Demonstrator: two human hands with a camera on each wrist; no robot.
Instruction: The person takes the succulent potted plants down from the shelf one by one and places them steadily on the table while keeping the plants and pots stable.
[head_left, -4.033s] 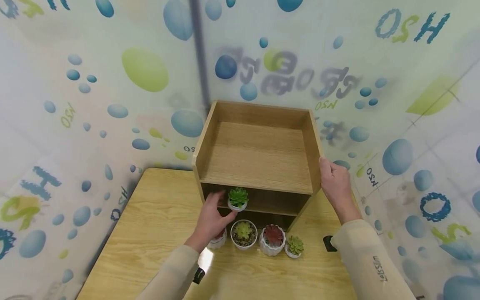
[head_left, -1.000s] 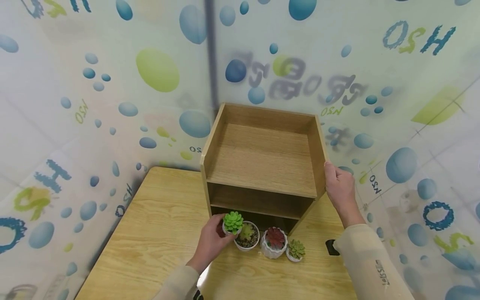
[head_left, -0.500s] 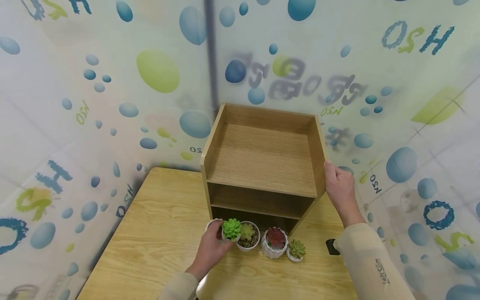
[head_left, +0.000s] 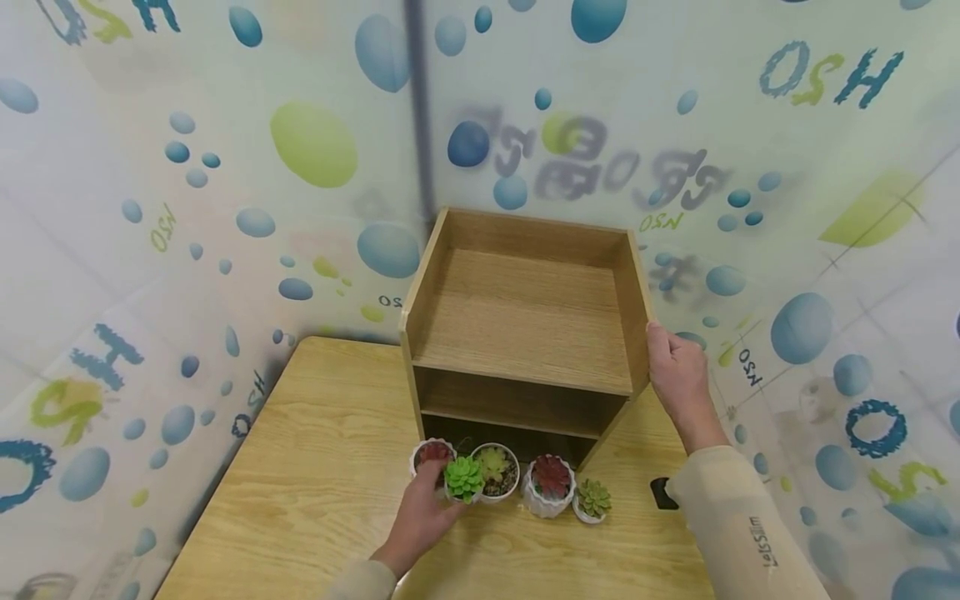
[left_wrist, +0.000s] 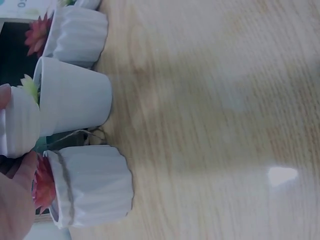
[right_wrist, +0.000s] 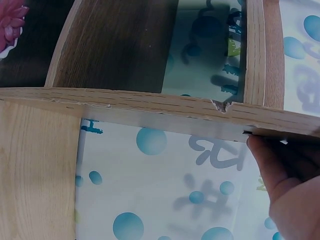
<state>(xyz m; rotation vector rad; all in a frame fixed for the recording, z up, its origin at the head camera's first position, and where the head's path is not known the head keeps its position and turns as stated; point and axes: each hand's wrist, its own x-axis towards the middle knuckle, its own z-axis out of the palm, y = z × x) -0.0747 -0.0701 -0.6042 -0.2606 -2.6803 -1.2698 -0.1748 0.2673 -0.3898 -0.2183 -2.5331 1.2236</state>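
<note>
My left hand (head_left: 420,518) holds a bright green potted succulent (head_left: 464,478) by its small white pot (left_wrist: 21,122), above the row of plants. Its fingers overlap the red succulent (head_left: 435,454) at the row's left end, in a ribbed white pot (left_wrist: 92,185). Right beside the held plant is a yellow-green succulent (head_left: 493,463) in a smooth white pot (left_wrist: 75,95). My right hand (head_left: 678,377) grips the right side panel of the wooden shelf (head_left: 525,312), thumb at its edge. In the right wrist view, fingertips (right_wrist: 255,145) sit at the panel's edge.
Further right along the row stand a dark red succulent (head_left: 551,477) in a scalloped white pot and a small pale green succulent (head_left: 594,497). The shelf stands on a wooden table (head_left: 322,433), close to the patterned wall (head_left: 315,250).
The left hand has brought the green succulent down from in front of the middle compartment and toward me, uncovering the red succulent at the left. The right hand keeps its hold on the shelf.
</note>
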